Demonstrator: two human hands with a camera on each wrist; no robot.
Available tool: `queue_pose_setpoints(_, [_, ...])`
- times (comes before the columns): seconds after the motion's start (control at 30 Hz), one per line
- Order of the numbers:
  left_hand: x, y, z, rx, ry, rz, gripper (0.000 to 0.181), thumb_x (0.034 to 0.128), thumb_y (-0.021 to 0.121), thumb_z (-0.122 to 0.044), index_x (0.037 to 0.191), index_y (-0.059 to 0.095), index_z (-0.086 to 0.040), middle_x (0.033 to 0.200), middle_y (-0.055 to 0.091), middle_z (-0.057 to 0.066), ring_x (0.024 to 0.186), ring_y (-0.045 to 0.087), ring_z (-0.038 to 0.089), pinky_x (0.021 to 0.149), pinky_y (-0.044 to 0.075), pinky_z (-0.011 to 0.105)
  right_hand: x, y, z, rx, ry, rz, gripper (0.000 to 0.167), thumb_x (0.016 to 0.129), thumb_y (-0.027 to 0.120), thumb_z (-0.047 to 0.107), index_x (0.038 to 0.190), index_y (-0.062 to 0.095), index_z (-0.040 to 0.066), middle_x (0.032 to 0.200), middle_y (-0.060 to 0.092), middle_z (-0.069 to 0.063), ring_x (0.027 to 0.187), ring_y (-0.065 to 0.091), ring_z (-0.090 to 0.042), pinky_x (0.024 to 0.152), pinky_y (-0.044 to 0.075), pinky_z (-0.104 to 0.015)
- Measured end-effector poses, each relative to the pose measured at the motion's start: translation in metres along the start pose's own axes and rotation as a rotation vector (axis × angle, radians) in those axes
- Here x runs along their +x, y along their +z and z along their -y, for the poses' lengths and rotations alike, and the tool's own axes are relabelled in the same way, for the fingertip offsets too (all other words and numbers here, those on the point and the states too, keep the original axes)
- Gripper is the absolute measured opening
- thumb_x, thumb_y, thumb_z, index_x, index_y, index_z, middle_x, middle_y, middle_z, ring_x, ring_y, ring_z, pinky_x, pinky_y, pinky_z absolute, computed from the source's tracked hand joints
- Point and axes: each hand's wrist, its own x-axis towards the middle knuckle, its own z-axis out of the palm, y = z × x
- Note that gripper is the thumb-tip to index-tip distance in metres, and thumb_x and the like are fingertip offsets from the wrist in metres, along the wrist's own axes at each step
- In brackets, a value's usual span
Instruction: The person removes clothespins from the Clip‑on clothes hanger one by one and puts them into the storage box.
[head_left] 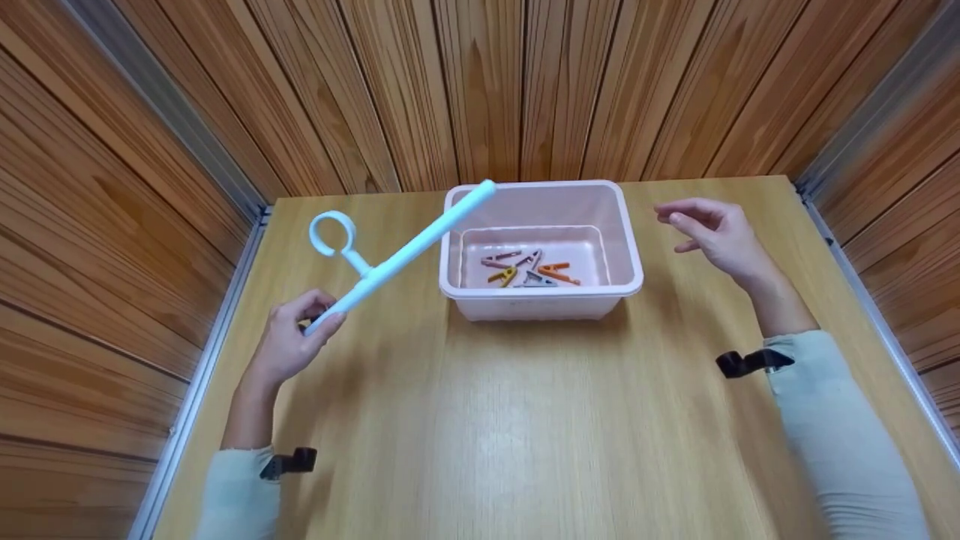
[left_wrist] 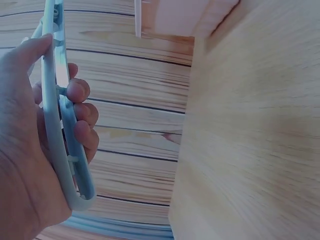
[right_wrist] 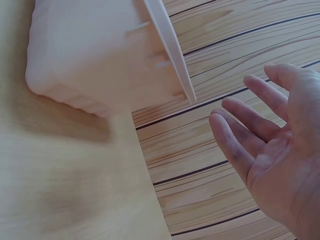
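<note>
A light blue plastic hanger (head_left: 409, 251) with a round hook is held up at a slant, its far end over the left rim of a pale pink bin (head_left: 541, 306). My left hand (head_left: 289, 341) grips its lower end; in the left wrist view the fingers curl round the hanger's double-railed frame (left_wrist: 60, 125). Inside the bin lie several clothespins, among them a yellow one (head_left: 504, 277) and an orange one (head_left: 559, 274). To the right of the bin, my right hand (head_left: 716, 236) hovers with relaxed fingers and holds nothing.
The bin stands on a light wooden table (head_left: 495, 420) near its back edge. Wood-plank walls (head_left: 540, 90) rise behind and at both sides, with metal rails along the side edges. Each wrist wears a black camera mount (head_left: 754, 363).
</note>
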Motion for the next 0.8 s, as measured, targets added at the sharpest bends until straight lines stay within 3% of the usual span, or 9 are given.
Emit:
queue_pose_setpoints(0.13, [-0.013, 0.001, 0.009, -0.018, -0.036, -0.008, 0.009, 0.1055, 0.073, -0.006, 0.114, 0.076, -0.004, 0.085, 0.070, -0.004, 0.072, 0.061, 0.006, 0.062, 0.050, 0.022, -0.008, -0.004, -0.006, 0.005, -0.002, -0.008, 0.039, 0.117, 0.060, 0.019, 0.146, 0.067, -0.007, 0.127, 0.077, 0.029, 0.119, 0.074, 0.007, 0.080, 0.065, -0.018])
queue_pose_setpoints(0.37, [-0.029, -0.002, 0.022, 0.006, -0.012, 0.013, 0.006, 0.1009, 0.077, -0.003, 0.106, 0.077, -0.005, 0.085, 0.073, -0.011, 0.074, 0.065, 0.005, 0.068, 0.051, 0.024, -0.023, -0.014, -0.012, -0.005, -0.003, -0.018, 0.038, 0.118, 0.059, 0.019, 0.145, 0.067, -0.006, 0.129, 0.077, 0.028, 0.120, 0.073, 0.007, 0.081, 0.065, -0.018])
queue_pose_setpoints(0.63, [-0.037, -0.003, 0.019, 0.040, -0.012, 0.167, 0.005, 0.1005, 0.081, -0.011, 0.103, 0.078, -0.014, 0.082, 0.071, -0.005, 0.071, 0.059, 0.006, 0.060, 0.049, 0.024, -0.033, -0.021, -0.012, -0.017, -0.015, -0.011, 0.038, 0.118, 0.059, 0.017, 0.146, 0.067, -0.006, 0.129, 0.076, 0.030, 0.119, 0.073, 0.009, 0.081, 0.065, -0.017])
queue_pose_setpoints(0.8, [-0.034, 0.003, 0.012, 0.096, 0.015, 0.249, 0.004, 0.1016, 0.082, -0.020, 0.103, 0.078, -0.018, 0.081, 0.071, -0.006, 0.072, 0.058, 0.006, 0.063, 0.049, 0.024, -0.035, -0.022, -0.009, -0.039, -0.076, -0.063, 0.034, 0.116, 0.060, 0.009, 0.144, 0.067, -0.009, 0.128, 0.076, 0.030, 0.117, 0.073, 0.009, 0.079, 0.063, -0.014])
